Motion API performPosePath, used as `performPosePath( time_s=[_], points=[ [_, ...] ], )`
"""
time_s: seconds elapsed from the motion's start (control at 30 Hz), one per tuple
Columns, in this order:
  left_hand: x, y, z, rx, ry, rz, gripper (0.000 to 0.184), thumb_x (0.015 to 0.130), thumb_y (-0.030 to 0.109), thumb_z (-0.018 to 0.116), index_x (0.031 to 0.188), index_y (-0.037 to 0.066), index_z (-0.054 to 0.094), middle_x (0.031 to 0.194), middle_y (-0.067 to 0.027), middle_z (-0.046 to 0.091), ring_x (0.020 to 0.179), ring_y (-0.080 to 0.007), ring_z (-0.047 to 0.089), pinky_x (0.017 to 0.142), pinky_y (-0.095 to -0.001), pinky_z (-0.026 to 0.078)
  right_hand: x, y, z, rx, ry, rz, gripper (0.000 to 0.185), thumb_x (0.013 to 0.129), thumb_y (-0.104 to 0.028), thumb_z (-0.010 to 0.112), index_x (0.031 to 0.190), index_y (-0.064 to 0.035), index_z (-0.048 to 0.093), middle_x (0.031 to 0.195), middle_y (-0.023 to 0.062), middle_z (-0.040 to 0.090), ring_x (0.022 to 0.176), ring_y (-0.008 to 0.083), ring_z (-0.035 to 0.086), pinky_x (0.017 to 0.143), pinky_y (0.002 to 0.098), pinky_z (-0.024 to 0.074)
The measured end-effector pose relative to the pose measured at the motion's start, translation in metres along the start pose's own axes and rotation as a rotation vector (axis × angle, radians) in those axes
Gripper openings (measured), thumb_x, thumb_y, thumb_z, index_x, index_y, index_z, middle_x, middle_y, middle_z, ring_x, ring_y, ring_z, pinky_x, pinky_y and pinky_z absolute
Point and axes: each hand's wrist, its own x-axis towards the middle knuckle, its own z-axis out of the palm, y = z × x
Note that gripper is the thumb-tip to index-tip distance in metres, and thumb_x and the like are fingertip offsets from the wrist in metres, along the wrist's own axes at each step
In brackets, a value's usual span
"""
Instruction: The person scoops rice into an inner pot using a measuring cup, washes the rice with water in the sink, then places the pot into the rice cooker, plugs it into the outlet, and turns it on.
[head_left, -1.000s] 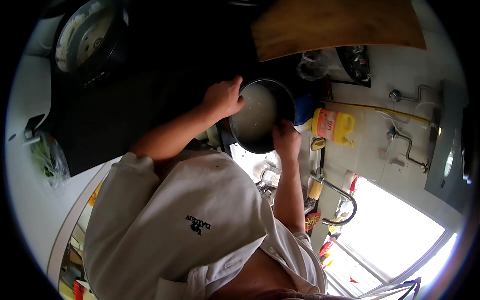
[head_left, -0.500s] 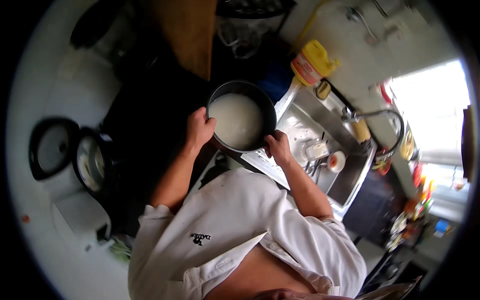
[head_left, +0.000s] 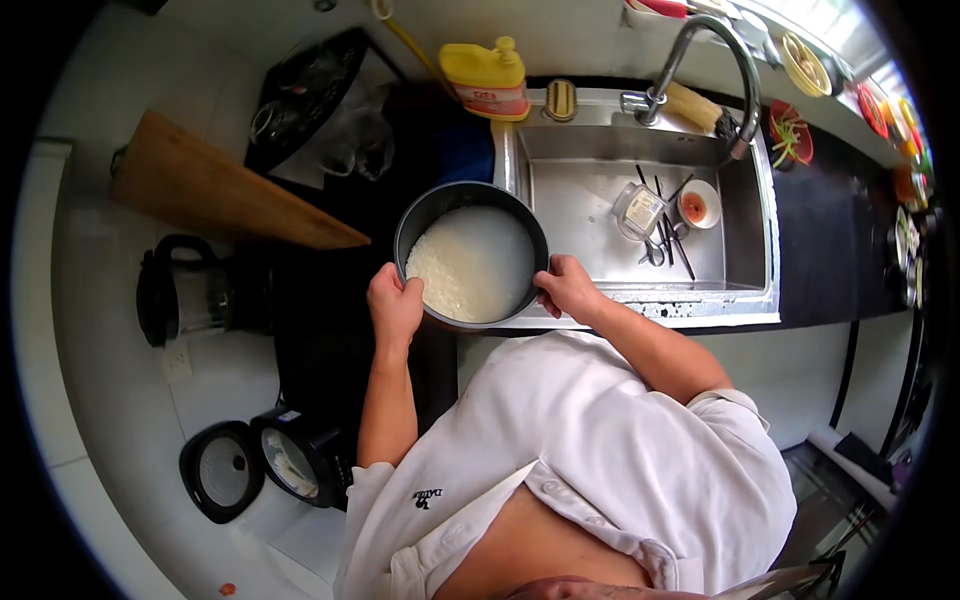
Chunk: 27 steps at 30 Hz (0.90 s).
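Observation:
A dark rice cooker pot [head_left: 412, 215] is held between my hands, beside the sink's left edge. White rice [head_left: 440, 270] lies heaped to the left inside it, with cloudy water [head_left: 497, 250] to the right. My left hand [head_left: 397, 298] grips the left rim, its thumb over the edge. At the right rim, my right hand [head_left: 568, 287] is closed on the pot's wall. The pot looks slightly tilted; its underside is hidden.
In the steel sink [head_left: 560, 200] are a clear container [head_left: 639, 211], a white bowl [head_left: 699, 205] and dark chopsticks. A curved faucet [head_left: 740, 75] arches overhead. A yellow jug [head_left: 485, 80] stands behind. To the left are a wooden board [head_left: 220, 190] and an open rice cooker [head_left: 290, 460].
My view has turned toward the sink, which now sits squarer in front. The pot is nearer the sink's left edge, and rice shows at its left side. Both hands keep their grip.

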Motion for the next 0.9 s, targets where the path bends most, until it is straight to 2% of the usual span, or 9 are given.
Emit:
performPosePath(
  time_s=[0.13,0.23,0.33,0.43,0.73,0.9],
  points=[
    [0.003,0.029,0.012,0.067,-0.048,0.044,0.021,0.071,0.005,0.057,0.063,0.000,0.039,0.054,-0.0127,0.045,0.050,-0.0196,0.041,0.052,-0.0354,0.039,-0.005,0.005,-0.017,0.085,0.004,0.007,0.014,0.087,-0.006,0.054,0.087,0.0075,0.050,0.063,0.0133,0.057,0.043,0.0175,0.053,0.035,0.0303,0.0424],
    [0.005,0.043,0.023,0.056,-0.078,0.059,0.023,0.071,0.004,0.058,0.063,0.000,0.036,0.056,-0.0068,0.036,0.056,-0.0129,0.034,0.051,-0.0324,0.034,-0.003,0.015,-0.028,0.149,0.014,0.011,0.015,0.087,-0.006,0.055,0.088,0.0076,0.050,0.063,0.0127,0.057,0.043,0.0174,0.052,0.034,0.0300,0.0418],
    [0.009,0.055,0.031,0.099,-0.111,0.082,0.023,0.071,0.005,0.058,0.063,0.000,0.038,0.055,-0.0077,0.039,0.056,-0.0141,0.035,0.052,-0.0325,0.035,-0.006,0.016,-0.037,0.199,0.020,0.044,0.015,0.088,-0.007,0.055,0.090,0.0072,0.050,0.063,0.0116,0.056,0.042,0.0169,0.051,0.034,0.0306,0.0402],
    [0.011,0.067,0.038,0.170,-0.125,0.137,0.020,0.071,0.007,0.057,0.063,-0.001,0.040,0.054,-0.0167,0.048,0.048,-0.0279,0.047,0.052,-0.0377,0.042,-0.006,0.019,-0.043,0.256,0.024,0.088,0.014,0.088,-0.006,0.054,0.092,0.0062,0.050,0.062,0.0103,0.054,0.042,0.0159,0.048,0.034,0.0312,0.0378],
    [0.010,0.097,0.049,0.274,-0.164,0.141,0.018,0.070,0.010,0.058,0.065,-0.002,0.045,0.058,-0.0190,0.054,0.053,-0.0352,0.054,0.056,-0.0400,0.046,-0.010,0.021,-0.052,0.423,-0.018,0.215,0.012,0.091,-0.007,0.052,0.098,0.0002,0.047,0.065,0.0079,0.048,0.046,0.0131,0.041,0.038,0.0290,0.0301],
    [0.008,0.107,0.049,0.313,-0.187,0.134,0.017,0.070,0.010,0.058,0.066,-0.003,0.049,0.060,-0.0200,0.056,0.056,-0.0367,0.057,0.058,-0.0409,0.047,-0.011,0.027,-0.049,0.422,-0.021,0.270,0.013,0.092,-0.008,0.051,0.099,-0.0018,0.043,0.064,0.0061,0.046,0.047,0.0125,0.040,0.038,0.0291,0.0299]
  ],
)
